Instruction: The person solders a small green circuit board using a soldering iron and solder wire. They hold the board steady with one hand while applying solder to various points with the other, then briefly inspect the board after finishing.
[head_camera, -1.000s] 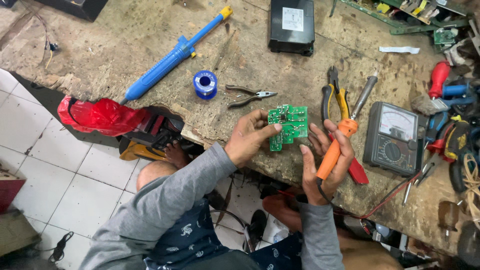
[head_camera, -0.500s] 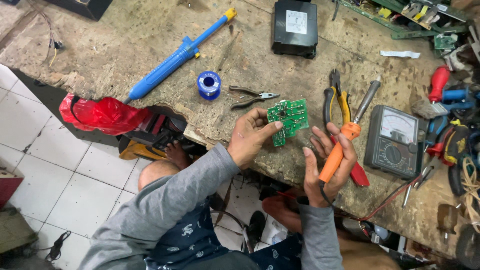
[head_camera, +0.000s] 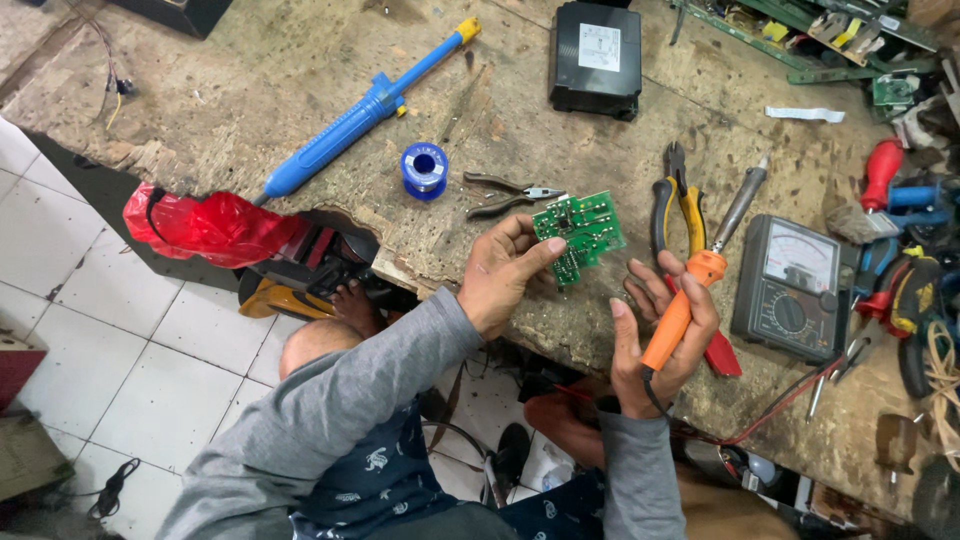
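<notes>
Above the counter's (head_camera: 300, 90) near edge, the left hand (head_camera: 500, 280) pinches a green circuit board (head_camera: 580, 235) by its lower left corner, grip closed, board tilted up to the right. Just beside it, the right hand (head_camera: 660, 340) wraps loosely around an orange-handled soldering iron (head_camera: 700, 270), whose long axis points up-right toward the yellow-handled pliers (head_camera: 675, 200).

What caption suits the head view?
Left hand holds a green circuit board; right hand grips an orange soldering iron over a cluttered workbench.
</notes>
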